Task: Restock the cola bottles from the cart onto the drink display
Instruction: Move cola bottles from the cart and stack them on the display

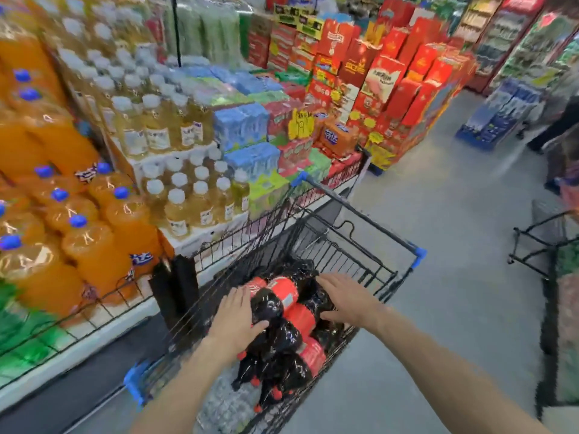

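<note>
While the cola bottles (pixel 283 327) lie heaped in the wire cart (pixel 360 242) (beside the drink display (pixel 103 214)), the left hand (pixel 235 317) and right hand (pixel 347 297) rest flat-fingered on the pile, 1 on each side, gripping nothing.

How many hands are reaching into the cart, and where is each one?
2. The left hand rests on the left side of the cola bottles in the cart; the right hand rests on their right side.
</note>
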### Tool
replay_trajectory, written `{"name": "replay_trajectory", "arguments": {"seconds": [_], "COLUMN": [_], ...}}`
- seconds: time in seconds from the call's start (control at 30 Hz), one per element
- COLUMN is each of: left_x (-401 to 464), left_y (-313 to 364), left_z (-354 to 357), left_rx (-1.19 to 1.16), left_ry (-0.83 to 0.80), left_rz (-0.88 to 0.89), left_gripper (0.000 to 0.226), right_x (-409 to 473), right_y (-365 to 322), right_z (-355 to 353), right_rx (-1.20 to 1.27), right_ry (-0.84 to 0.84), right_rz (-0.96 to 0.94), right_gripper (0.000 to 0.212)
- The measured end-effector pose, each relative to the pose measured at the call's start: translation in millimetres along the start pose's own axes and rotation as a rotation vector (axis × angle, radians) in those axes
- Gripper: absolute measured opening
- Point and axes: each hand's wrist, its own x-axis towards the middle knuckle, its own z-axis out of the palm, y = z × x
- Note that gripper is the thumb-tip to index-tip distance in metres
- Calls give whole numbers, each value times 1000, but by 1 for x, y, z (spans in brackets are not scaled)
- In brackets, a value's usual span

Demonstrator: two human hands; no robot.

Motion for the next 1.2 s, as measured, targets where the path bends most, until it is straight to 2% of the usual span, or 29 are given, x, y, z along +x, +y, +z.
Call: {"name": "replay_trajectory", "arguments": {"seconds": [0.1, 0.17, 0.3, 0.37, 0.47, 0.57, 0.67, 0.73, 0.87, 1.0, 1.07, 1.17, 1.2], "left_x": [3, 9, 38, 44, 61, 90, 110, 122, 138, 137, 131, 124, 121], "left_y": [1, -4, -16, 2, 32, 46, 62, 75, 88, 80, 86, 93, 92], "left_z": [21, 44, 122, 118, 105, 118, 130, 133, 140, 159, 139, 115, 112], "left_rx": [-189, -408, -793, -981, -1346, -1674, -1916, -2044, -2077, -2084, -2093, -2079, -2073], "left_ry": [-71, -101, -120, -130, -51, 193, 478, 570, 640, 676, 682, 765, 787], "left_rz": [-214, -410, -747, -875, -1095, -1272, -1327, -1317, -1283, -1274, -1259, -1155, -1138], "left_gripper": [101, 106, 141, 143, 124, 124, 100, 97, 105, 125, 116, 85, 90], "right_x": [42, 71, 135, 167, 213, 249, 270, 279, 296, 306, 302, 290, 286], "right_y": [19, 30, 57, 68, 78, 82, 84, 88, 98, 95, 93, 89, 88], "right_z": [7, 19, 40, 51, 68, 86, 99, 105, 114, 106, 97, 85, 81], "right_rx": [-29, -54, -109, -172, -247, -297, -260, -200, -152, -189, -183, -160, -151], "right_ry": [-75, -114, -218, -250, -350, -441, -462, -446, -438, -465, -459, -472, -469], "right_rz": [-64, -119, -219, -283, -375, -481, -567, -602, -683, -761, -785, -771, -770], "right_gripper": [101, 104, 112, 116, 125, 133, 136, 135, 128, 121, 119, 118, 115]}}
